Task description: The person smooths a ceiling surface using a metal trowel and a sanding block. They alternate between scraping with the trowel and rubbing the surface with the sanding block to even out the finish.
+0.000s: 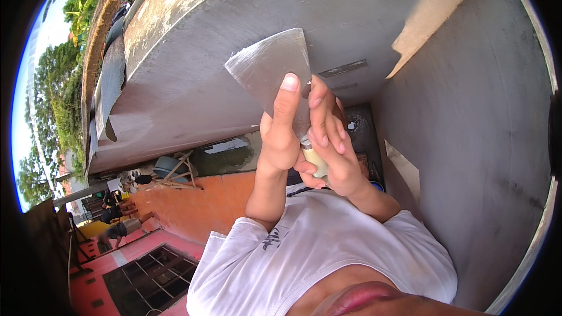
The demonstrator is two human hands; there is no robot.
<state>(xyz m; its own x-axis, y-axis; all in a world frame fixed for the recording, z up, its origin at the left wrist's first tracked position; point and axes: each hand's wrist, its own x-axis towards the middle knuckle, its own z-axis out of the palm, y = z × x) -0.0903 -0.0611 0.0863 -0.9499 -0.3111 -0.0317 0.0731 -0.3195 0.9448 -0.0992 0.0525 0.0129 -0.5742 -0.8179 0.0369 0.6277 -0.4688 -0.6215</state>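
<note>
My left hand point(278, 137) grips the scraper point(278, 58), thumb point(287, 95) on the blade point(260, 67) above; right hand point(339, 161) alongside, grip unclear. Probably stiff, light: the handle point(315, 161) looks safest.

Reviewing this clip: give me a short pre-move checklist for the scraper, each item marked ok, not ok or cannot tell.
1. Left hand and right hand both on the scraper: ok.
2. Left thumb clear of the blade's upper edge: ok, it lies on the flat face.
3. Handle fully visible: not ok, fingers cover part.
4. Blade clean: cannot tell; pale streaks could be residue or wear.
5. Blade clear of the grey wall behind: cannot tell from this view.
</note>
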